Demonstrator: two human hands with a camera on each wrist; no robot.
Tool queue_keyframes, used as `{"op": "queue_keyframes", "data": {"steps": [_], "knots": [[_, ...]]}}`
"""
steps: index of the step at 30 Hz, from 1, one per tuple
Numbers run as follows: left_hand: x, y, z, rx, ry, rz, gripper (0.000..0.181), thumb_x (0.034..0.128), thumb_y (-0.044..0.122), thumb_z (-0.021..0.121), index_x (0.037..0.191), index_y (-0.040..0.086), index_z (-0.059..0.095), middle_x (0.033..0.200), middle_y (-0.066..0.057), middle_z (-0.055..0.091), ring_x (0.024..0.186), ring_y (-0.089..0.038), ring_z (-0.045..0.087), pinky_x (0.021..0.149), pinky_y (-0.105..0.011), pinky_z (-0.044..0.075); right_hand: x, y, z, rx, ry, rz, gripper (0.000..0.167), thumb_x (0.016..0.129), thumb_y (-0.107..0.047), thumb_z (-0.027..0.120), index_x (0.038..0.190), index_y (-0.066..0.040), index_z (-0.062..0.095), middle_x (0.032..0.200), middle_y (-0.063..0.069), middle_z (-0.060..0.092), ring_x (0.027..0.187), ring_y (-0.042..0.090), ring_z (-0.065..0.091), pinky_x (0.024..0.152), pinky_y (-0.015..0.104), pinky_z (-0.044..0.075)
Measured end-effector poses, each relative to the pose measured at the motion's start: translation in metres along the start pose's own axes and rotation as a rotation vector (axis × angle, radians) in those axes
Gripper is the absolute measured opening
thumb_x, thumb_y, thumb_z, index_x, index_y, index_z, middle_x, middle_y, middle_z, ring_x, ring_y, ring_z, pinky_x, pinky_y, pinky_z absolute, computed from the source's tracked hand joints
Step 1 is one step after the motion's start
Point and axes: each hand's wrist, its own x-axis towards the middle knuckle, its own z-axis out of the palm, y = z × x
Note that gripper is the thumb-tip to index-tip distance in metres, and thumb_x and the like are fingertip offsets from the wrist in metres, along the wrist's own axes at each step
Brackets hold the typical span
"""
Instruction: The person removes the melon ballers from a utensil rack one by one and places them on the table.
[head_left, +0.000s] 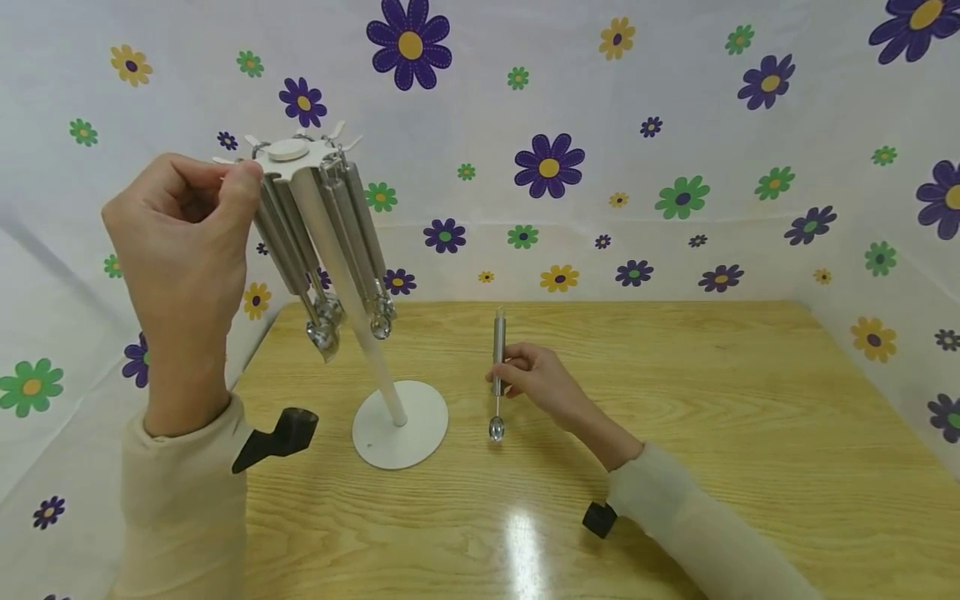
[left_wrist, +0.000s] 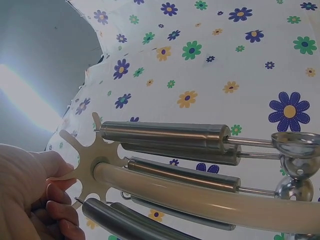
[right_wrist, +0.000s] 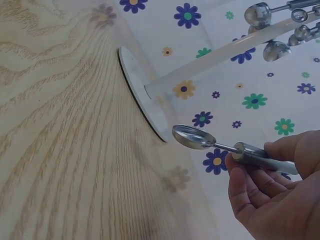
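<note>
My left hand (head_left: 183, 217) pinches one arm of the flat star-shaped hook top (left_wrist: 92, 170) of a white utensil stand (head_left: 401, 446). Metal spoons (head_left: 348, 225) with thick tubular handles and small rounded bowls hang from the other hooks, around the pole (left_wrist: 210, 195). Lower and to the right, my right hand (head_left: 543, 383) holds a metal spoon (head_left: 499, 350) by its handle between thumb and fingers. Its small oval bowl (right_wrist: 194, 137) points down, and the looped handle end is uppermost. This spoon is apart from the stand.
The stand's round base rests on a wood-grain table (head_left: 675, 400). A white cloth (head_left: 480, 125) printed with flowers rises behind the table and along its sides. Black camera mounts sit at the left (head_left: 277, 442) and right (head_left: 599, 519) cuffs.
</note>
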Motion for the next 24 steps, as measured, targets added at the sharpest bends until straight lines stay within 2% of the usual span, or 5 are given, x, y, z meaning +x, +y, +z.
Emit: {"op": "queue_keyframes", "data": {"steps": [7, 14, 24], "knots": [[-0.001, -0.001, -0.001, -0.005, -0.006, 0.003, 0.008, 0.0959, 0.016, 0.072, 0.094, 0.010, 0.077, 0.085, 0.004, 0.069, 0.070, -0.013, 0.053, 0.063, -0.019, 0.042, 0.006, 0.003, 0.004, 0.016, -0.031, 0.035, 0.027, 0.105, -0.016, 0.060, 0.124, 0.004, 0.061, 0.110, 0.015, 0.074, 0.091, 0.020, 0.068, 0.090, 0.051, 0.057], [0.000, -0.001, -0.001, 0.004, -0.009, 0.005, 0.009, 0.0966, 0.018, 0.072, 0.096, 0.010, 0.077, 0.085, 0.004, 0.068, 0.072, -0.013, 0.054, 0.064, -0.020, 0.042, 0.012, 0.009, 0.002, 0.026, -0.051, 0.049, 0.033, 0.106, -0.016, 0.058, 0.126, 0.010, 0.059, 0.113, 0.018, 0.073, 0.092, 0.019, 0.067, 0.091, 0.049, 0.057], [-0.001, -0.002, -0.001, 0.003, -0.009, 0.006, 0.008, 0.0966, 0.018, 0.072, 0.095, 0.011, 0.077, 0.086, 0.005, 0.069, 0.073, -0.013, 0.054, 0.065, -0.020, 0.043, 0.015, 0.018, -0.003, 0.032, -0.037, 0.092, 0.029, 0.106, -0.014, 0.058, 0.123, 0.009, 0.062, 0.110, 0.015, 0.073, 0.093, 0.018, 0.067, 0.091, 0.047, 0.057]]}}
